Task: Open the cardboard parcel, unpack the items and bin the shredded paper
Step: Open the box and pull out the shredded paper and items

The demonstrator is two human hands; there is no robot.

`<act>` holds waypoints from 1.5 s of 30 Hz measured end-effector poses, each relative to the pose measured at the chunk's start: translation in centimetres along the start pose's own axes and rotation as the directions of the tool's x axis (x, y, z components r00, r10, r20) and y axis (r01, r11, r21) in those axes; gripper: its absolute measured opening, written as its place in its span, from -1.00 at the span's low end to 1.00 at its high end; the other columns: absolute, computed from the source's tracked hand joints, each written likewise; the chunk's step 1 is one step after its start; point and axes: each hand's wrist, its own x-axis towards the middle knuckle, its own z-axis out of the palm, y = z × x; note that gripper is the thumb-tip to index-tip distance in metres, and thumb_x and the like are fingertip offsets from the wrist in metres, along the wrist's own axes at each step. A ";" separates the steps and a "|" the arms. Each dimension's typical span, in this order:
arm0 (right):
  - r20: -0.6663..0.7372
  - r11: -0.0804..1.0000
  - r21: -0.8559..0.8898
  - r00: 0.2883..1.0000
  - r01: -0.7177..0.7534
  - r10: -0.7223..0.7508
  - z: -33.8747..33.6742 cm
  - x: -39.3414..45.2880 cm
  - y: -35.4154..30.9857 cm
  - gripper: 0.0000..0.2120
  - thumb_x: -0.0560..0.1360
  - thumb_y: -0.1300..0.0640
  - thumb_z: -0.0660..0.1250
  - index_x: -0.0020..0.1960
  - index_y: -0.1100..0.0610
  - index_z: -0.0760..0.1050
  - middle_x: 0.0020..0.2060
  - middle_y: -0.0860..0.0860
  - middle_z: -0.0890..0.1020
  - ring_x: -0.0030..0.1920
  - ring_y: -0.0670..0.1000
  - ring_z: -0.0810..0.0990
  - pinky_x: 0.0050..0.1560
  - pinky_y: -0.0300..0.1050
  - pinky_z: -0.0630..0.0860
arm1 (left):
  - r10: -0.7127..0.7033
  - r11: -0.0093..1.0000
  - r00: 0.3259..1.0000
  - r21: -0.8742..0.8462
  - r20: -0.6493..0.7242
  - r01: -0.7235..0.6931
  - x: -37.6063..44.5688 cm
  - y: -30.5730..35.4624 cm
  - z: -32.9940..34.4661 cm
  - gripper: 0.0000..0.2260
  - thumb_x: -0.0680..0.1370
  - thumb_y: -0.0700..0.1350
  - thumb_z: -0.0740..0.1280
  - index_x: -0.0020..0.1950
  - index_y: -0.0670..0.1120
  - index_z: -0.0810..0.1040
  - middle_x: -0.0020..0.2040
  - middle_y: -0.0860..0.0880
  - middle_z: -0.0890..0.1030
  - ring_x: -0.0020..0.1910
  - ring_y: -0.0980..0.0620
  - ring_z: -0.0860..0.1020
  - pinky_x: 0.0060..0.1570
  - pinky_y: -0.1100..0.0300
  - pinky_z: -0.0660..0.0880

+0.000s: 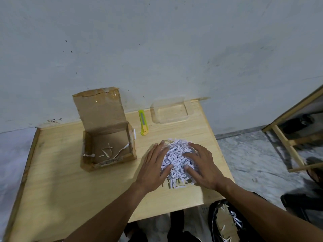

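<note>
A pale wall [157, 49] rises behind a light wooden counter [70, 180], with speckled floor [253, 163] to the right. On the counter, both hands press around a heap of shredded paper [178, 159]. The left hand [153, 170] lies against the heap's left side, fingers [160, 149] spread and curved over the strips, thumb tucked at the near edge. The right hand [204, 165] covers the right side, its fingers likewise splayed and sunk into the paper. Neither hand is closed; they cup the heap between them, and it rests on the counter. A few loose strips stick out below the thumbs.

Left of the left fingers, well apart, sits the parcel [108, 147], lid flap upright, with only a few strips inside. Beyond the fingertips lies a yellow-green cutter [143, 123], and farther on, near the wall, a clear tub [170, 112]. Below the right wrist, off the counter's near edge, a black bin bag [225, 222] holds cardboard and strips.
</note>
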 end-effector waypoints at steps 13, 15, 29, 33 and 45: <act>0.117 0.971 -0.081 0.965 -0.224 0.233 0.5 1.4 0.7 -0.58 0.60 -0.10 -0.01 0.43 -0.13 0.30 0.50 0.07 0.24 0.47 0.14 0.19 0.31 0.15 0.29 | -0.132 0.984 0.987 0.132 0.090 0.120 0.6 -1.9 0.6 -0.46 0.61 0.20 -0.08 0.58 0.12 -0.03 0.57 -0.02 0.17 0.57 -0.09 0.05 0.51 -0.05 0.08; 0.044 0.970 -0.067 0.970 -0.234 0.237 0.1 1.4 0.1 -0.60 0.58 -0.08 0.03 0.39 -0.11 0.35 0.48 0.06 0.28 0.45 0.12 0.21 0.29 0.14 0.28 | -0.092 0.993 0.996 0.074 -0.001 0.091 0.4 -1.2 -0.1 -0.52 0.63 0.08 0.01 0.56 0.10 0.07 0.56 -0.01 0.18 0.57 -0.04 0.07 0.53 -0.01 0.07; 0.064 0.939 -0.299 0.986 0.168 -0.156 0.3 -2.6 -1.7 -0.65 0.52 -0.08 0.24 0.28 -0.07 0.46 0.29 0.03 0.48 0.30 0.13 0.38 0.20 0.10 0.31 | -0.106 0.989 0.992 0.111 0.073 0.098 1.6 0.7 -1.0 -0.67 0.62 0.02 0.10 0.37 0.12 0.41 0.55 0.02 0.20 0.58 -0.08 0.01 0.48 -0.07 0.13; 0.082 0.932 -0.355 0.996 0.073 -0.047 0.6 -2.5 -1.2 -0.65 0.53 -0.04 0.20 0.29 -0.05 0.45 0.27 0.05 0.48 0.27 0.14 0.36 0.17 0.07 0.26 | 0.184 0.976 0.979 0.104 0.084 -0.193 0.3 1.4 -1.1 -0.80 0.60 0.01 0.13 0.08 0.09 0.53 0.50 0.08 0.30 0.56 0.02 0.05 0.45 0.01 0.11; 0.129 0.927 -0.350 0.987 0.136 -0.096 0.2 -2.3 -1.7 -0.72 0.49 -0.05 0.25 0.19 -0.09 0.49 0.34 0.07 0.44 0.34 0.16 0.34 0.20 0.12 0.30 | -0.002 0.990 0.995 0.143 0.105 -0.013 1.4 -0.2 -1.6 -0.61 0.57 0.11 0.01 0.30 0.11 0.46 0.46 0.07 0.36 0.54 -0.06 0.15 0.44 -0.06 0.22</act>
